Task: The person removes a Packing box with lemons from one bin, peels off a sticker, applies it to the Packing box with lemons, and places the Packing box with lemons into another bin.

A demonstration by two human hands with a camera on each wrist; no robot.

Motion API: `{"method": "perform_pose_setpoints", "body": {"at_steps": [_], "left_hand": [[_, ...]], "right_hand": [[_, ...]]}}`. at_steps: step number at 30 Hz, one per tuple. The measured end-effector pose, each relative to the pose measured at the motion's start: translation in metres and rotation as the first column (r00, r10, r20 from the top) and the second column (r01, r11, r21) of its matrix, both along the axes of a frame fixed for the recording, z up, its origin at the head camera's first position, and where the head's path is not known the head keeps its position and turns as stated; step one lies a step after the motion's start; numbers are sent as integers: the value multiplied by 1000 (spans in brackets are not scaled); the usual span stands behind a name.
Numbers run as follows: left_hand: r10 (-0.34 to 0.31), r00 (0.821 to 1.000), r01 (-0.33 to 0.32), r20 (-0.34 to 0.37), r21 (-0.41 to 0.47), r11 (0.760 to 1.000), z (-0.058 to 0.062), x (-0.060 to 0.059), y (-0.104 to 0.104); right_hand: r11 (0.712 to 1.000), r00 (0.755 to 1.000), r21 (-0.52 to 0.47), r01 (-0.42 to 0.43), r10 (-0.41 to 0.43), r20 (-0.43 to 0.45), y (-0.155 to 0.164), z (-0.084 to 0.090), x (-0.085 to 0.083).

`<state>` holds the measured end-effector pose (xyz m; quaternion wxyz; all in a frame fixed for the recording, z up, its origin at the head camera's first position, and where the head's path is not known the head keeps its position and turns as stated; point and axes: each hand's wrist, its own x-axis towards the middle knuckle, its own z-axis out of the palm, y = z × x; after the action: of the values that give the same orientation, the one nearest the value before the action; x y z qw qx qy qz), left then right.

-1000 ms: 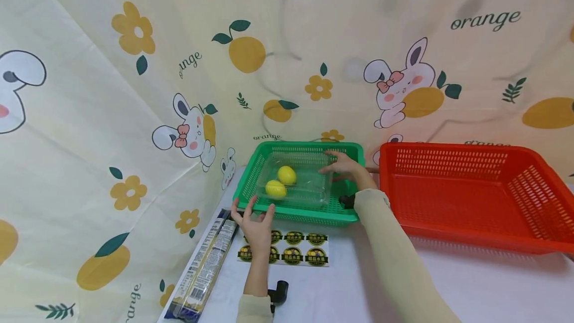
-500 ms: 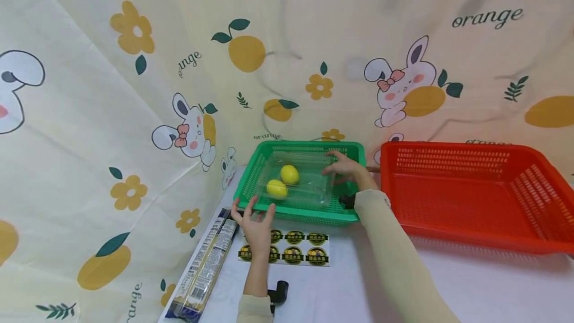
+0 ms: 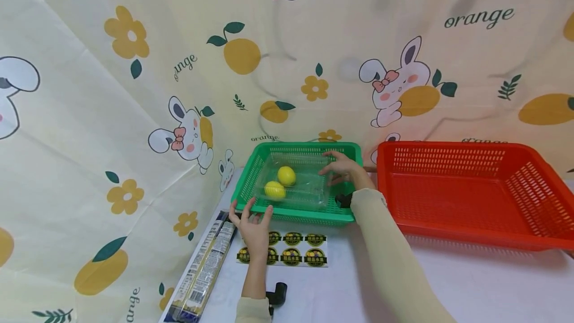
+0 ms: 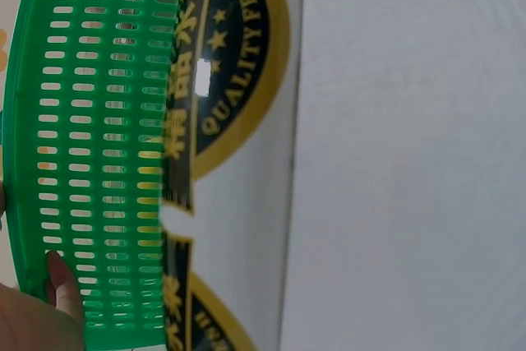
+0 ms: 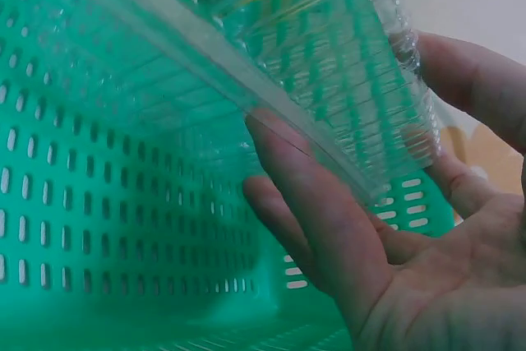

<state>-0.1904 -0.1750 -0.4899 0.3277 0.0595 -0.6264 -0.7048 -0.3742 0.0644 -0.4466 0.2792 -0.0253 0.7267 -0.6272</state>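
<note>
In the head view, a clear plastic box [image 3: 307,181] with two yellow lemons [image 3: 286,176] lies inside a green basket [image 3: 291,212]. My right hand [image 3: 344,167] holds the box's right end; the right wrist view shows fingers [image 5: 288,162] along its lower edge and others at its far side. At the basket's front left, my left hand [image 3: 253,233] grips the rim, fingers spread. One fingertip [image 4: 62,273] presses on the slotted outer wall in the left wrist view.
A red basket [image 3: 448,203] stands to the right. A sheet of round fruit stickers [image 3: 291,248] lies before the green basket, partly under the left hand. Long printed packets [image 3: 202,268] lie at the left table edge. A patterned cloth [image 3: 314,54] hangs behind.
The whole head view has shifted slightly. Both hands keep their places at the box and the rim; the lemons have rolled a little right, then back left in the box.
</note>
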Motion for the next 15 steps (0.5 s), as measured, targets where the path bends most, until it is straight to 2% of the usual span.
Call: {"method": "perform_pose_setpoints", "body": {"at_steps": [8,12,15], "left_hand": [[1,1000,-1,19,0,1000,1,2,2],[6,1000,-5,16,-9,1000,2,2,2],[10,1000,-10,17,-14,1000,2,2,0]], "right_hand": [[998,999,-48,34,-35,-14,3,6,5],[996,998,-72,48,-50,-25,4,18,5],[994,998,-97,44,-49,-43,5,35,6]]}}
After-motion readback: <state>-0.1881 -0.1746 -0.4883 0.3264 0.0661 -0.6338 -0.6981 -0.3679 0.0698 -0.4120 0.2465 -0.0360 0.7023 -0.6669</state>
